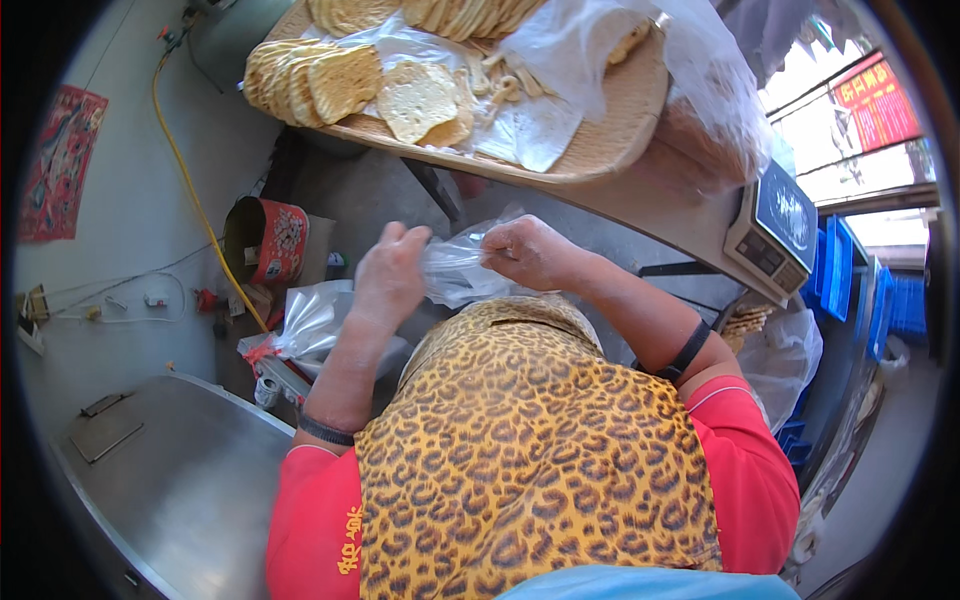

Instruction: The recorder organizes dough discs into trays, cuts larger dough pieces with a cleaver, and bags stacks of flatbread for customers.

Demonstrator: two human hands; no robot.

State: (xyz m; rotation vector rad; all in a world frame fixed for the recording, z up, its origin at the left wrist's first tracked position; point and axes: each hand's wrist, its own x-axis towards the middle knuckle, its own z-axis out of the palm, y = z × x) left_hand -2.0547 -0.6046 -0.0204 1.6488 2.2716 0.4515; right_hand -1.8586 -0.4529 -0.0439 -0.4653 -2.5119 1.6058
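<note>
A clear plastic bag [457, 274] is stretched between my hands in front of the leopard-print apron [525, 450]. My right hand [529, 251] has its fingers closed on the bag's gathered edge. My left hand [394, 274] is blurred at the bag's left side, its fingers curled; whether it grips the plastic is unclear. Beyond my hands, a woven tray [637, 139] carries stacked flatbreads [345, 82], a paler flatbread [416, 97] and twisted dough strips [502, 82], partly under plastic sheeting [562, 52].
A digital scale [772, 229] stands at the table's right end, near blue crates [832, 259]. On the left are a red patterned tin [281, 240], a yellow hose [180, 165], a bundle of plastic bags [315, 322] and a metal-topped unit [195, 480]. More flatbreads [746, 322] lie at right.
</note>
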